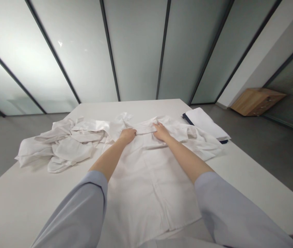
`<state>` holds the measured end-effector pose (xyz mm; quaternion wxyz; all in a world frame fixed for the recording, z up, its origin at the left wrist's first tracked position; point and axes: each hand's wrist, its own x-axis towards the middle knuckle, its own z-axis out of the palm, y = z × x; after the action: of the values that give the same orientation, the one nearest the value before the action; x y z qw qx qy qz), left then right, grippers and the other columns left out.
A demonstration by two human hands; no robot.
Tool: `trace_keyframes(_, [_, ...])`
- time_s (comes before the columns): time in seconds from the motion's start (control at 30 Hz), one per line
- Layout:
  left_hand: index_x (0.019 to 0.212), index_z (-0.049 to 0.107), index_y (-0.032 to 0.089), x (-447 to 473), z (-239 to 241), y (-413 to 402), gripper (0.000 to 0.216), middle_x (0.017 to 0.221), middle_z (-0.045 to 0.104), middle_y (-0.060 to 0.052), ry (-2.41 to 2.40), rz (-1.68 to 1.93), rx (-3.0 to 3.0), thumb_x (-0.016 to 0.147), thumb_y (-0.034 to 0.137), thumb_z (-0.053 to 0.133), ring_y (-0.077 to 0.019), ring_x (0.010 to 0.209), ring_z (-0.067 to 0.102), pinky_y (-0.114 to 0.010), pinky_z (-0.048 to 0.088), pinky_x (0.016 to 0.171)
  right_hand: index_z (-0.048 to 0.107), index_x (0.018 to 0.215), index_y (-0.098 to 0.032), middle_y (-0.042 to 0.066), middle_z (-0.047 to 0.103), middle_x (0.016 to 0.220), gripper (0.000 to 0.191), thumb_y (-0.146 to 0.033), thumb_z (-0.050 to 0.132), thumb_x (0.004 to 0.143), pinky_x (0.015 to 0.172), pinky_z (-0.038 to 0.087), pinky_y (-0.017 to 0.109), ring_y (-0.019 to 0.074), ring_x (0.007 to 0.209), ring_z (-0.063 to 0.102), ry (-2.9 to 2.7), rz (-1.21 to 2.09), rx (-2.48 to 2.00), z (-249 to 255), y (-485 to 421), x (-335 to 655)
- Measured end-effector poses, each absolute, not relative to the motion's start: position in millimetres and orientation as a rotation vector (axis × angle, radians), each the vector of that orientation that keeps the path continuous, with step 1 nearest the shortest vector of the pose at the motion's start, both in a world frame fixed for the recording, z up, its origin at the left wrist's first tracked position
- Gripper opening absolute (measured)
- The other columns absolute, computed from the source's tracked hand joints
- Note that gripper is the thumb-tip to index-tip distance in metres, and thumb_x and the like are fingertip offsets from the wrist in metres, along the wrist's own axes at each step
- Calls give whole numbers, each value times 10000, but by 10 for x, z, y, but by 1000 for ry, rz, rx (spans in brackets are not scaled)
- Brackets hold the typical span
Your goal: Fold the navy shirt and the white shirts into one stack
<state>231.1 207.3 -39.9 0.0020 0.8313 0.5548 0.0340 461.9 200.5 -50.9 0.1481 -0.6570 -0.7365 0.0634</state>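
A white shirt (149,179) lies spread flat on the white table (20,199), its collar end far from me. My left hand (128,134) is closed, its fingers curled on the shirt's collar (143,128). My right hand (161,132) rests on the same collar just to the right, fingers pressed together on the cloth. Both forearms reach out over the shirt's body.
A heap of crumpled white garments (61,144) lies at the left. A folded white stack on something dark (205,124) sits at the table's far right. Frosted glass walls stand behind; a wooden cabinet (257,101) is on the floor at the right.
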Motion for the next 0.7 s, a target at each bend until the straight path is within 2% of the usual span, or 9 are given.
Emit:
trace_keyframes(0.07, [994,709,211,2313,-422,2097,316,1049,712,-92,1752,217,2525,894,232,409,-225,999,640,-309,466,828,578,1295,-170,115,574,1316,474,-256,525,832,998,383,306,231,1184,531,-2015,305,-1830,-534,2052,4646])
trace_keyframes(0.13, [967,706,190,2300,-437,2140,269,963,723,-86,1747,427,2315,864,255,467,-222,939,651,-298,476,792,697,1059,-161,83,701,1056,333,-303,470,861,900,444,296,213,1005,618,-1829,482,-1771,-526,2104,4685])
trace_keyframes(0.23, [875,707,139,2256,-388,2252,278,811,716,-84,1677,656,2018,834,299,483,-231,829,662,-310,498,734,709,817,-132,93,712,789,354,-377,458,858,778,486,301,219,818,651,-1508,769,-1681,-445,2214,4743])
trace_keyframes(0.3, [904,704,125,2221,-299,2355,332,846,720,-95,1633,737,1956,845,318,441,-235,848,667,-321,511,751,704,873,-123,124,720,856,375,-395,444,859,779,495,308,227,858,659,-1383,907,-1591,-341,2313,4768])
trace_keyframes(0.37, [1104,659,136,2189,-188,2457,390,1098,692,-118,1593,896,1914,846,336,445,-246,1047,632,-332,498,857,667,1076,-159,129,694,1096,419,-407,389,885,848,488,323,224,1039,627,-1311,963,-1447,-212,2410,4779])
trace_keyframes(0.47, [1409,417,166,2171,-61,2517,633,1495,391,-137,1574,1069,1946,816,358,529,-263,1382,349,-368,370,1059,471,1367,-266,56,483,1440,505,-420,357,900,997,413,369,190,1322,427,-1305,932,-1270,-54,2460,4761])
trace_keyframes(0.53, [1459,332,161,2187,-47,2442,719,1556,270,-141,1598,937,2139,807,362,560,-271,1433,239,-393,286,1120,385,1435,-276,37,378,1516,563,-414,392,889,1068,343,382,178,1383,337,-1449,863,-1283,-23,2380,4720])
trace_keyframes(0.6, [1437,369,170,2224,-100,2271,673,1546,299,-133,1635,686,2369,821,371,551,-282,1419,271,-415,267,1131,406,1430,-245,53,385,1511,574,-396,433,877,1099,300,366,184,1379,339,-1685,750,-1349,-61,2205,4658])
trace_keyframes(0.7, [1362,466,202,2287,-268,1933,553,1464,441,-118,1715,282,2549,867,446,490,-294,1333,410,-436,333,1079,517,1347,-219,85,490,1426,507,-385,489,869,1090,303,354,214,1311,425,-2094,513,-1497,-202,1841,4548])
